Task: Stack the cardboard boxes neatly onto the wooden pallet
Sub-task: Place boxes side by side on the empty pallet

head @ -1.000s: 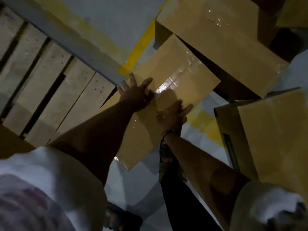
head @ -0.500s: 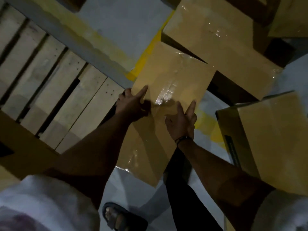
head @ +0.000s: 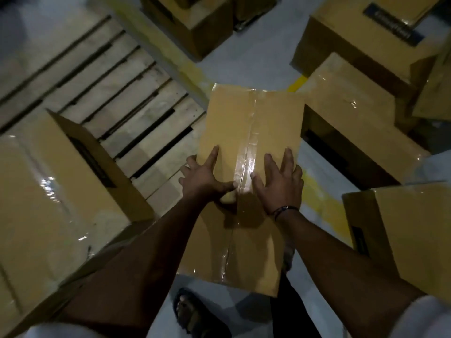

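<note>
A long taped cardboard box (head: 251,123) lies in front of me, just right of the wooden pallet (head: 127,98). My left hand (head: 207,179) grips its left edge, thumb across the top, fingers curled over the side. My right hand (head: 280,181) presses flat on the top with fingers spread, near the tape seam. Whether the box rests on the floor or is lifted, I cannot tell. A large cardboard box (head: 53,191) stands on the near left part of the pallet.
More cardboard boxes surround me: one at the right edge (head: 415,235), one behind the held box (head: 351,123), others at the back (head: 366,37) and top centre (head: 195,25). Yellow floor lines (head: 317,198) cross the grey floor. My sandalled foot (head: 192,313) is below.
The box has turned from a diagonal to nearly straight ahead of me and come closer. My view has risen, showing the box on the pallet and more boxes behind.
</note>
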The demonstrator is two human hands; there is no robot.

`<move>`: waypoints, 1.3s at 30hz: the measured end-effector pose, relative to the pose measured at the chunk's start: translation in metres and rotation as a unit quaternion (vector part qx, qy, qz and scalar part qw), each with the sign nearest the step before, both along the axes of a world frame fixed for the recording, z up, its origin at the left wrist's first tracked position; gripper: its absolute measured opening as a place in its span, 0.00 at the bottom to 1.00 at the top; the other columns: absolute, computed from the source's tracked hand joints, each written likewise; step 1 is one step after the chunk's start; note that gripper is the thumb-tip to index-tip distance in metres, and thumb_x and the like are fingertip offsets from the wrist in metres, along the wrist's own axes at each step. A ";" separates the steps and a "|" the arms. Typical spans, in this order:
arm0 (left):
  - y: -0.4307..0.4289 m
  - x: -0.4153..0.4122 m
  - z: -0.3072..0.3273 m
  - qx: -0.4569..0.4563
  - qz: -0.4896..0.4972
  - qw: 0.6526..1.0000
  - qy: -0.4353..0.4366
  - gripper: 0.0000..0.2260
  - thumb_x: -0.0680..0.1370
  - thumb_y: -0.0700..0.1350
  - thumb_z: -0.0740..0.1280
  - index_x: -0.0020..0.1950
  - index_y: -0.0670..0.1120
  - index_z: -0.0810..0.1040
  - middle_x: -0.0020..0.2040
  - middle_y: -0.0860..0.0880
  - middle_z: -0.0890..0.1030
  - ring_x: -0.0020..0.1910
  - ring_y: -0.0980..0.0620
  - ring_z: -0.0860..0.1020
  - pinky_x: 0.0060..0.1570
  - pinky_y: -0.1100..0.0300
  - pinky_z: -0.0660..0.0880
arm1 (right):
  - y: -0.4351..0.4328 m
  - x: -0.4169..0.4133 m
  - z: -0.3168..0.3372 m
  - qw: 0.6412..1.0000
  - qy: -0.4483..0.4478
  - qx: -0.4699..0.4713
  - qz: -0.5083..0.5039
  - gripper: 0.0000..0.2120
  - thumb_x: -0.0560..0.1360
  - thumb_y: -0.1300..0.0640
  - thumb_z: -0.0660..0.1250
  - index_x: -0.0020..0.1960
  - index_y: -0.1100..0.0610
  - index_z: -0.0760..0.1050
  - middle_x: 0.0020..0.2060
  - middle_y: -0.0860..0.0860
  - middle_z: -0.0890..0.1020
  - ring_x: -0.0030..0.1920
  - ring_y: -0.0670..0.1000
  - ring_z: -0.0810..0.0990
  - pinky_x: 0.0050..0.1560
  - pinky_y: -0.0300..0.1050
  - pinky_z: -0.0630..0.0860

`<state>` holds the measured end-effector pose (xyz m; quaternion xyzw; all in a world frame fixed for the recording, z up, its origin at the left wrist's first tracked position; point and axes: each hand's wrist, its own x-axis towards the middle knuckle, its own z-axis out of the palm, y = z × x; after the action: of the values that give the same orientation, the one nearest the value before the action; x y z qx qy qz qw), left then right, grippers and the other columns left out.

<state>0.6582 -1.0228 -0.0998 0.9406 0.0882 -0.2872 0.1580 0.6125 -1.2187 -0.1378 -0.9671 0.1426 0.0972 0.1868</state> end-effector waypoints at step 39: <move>0.263 0.088 0.003 -0.011 0.329 0.944 -0.010 0.54 0.65 0.73 0.74 0.82 0.66 0.45 0.78 0.39 0.55 0.73 0.33 0.60 0.70 0.39 0.64 | 0.273 0.239 0.019 0.914 0.072 -0.012 0.398 0.41 0.73 0.31 0.65 0.80 0.41 0.52 0.81 0.49 0.41 0.76 0.69 0.55 0.72 0.65 0.64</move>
<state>0.7467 -0.7602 -0.0963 0.8605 0.3877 -0.2109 0.2545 0.8520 -0.9462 -0.1184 -0.9362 -0.2404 0.2313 0.1107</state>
